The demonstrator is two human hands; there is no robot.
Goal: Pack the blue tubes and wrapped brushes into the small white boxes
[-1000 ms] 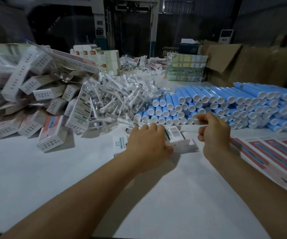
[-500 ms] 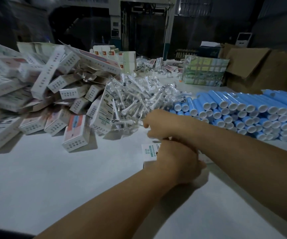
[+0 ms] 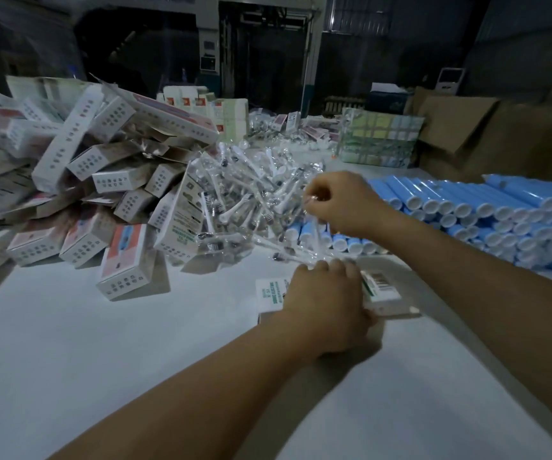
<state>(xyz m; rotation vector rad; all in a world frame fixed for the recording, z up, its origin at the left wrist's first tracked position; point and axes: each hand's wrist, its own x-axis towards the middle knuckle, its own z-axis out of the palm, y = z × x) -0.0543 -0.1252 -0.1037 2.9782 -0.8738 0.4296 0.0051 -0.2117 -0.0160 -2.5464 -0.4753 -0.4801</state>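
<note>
Brush-picking looks to be the step in hand. The right hand (image 3: 341, 202) hangs over the near edge of the heap of wrapped brushes (image 3: 251, 194), its fingers curled and pinching the top of one clear-wrapped brush (image 3: 314, 227) that dangles below it, in front of the nearest blue tubes (image 3: 486, 207). The left hand (image 3: 327, 300) rests on the white desk (image 3: 102, 360), fingers curled over a small white box (image 3: 380, 290) with green print and a barcode, holding it down; whether the box is open at its end cannot be told, since the hand covers much of it. The tubes lie stacked in rows to the right, well apart from the tumbled pile of packed boxes (image 3: 69, 180) on the left. The next move, as I judge it, calls for bringing the brush to the box's mouth and sliding it in lengthways while the left hand steadies the box; the slack, slippery wrap could snag on a flap.
</note>
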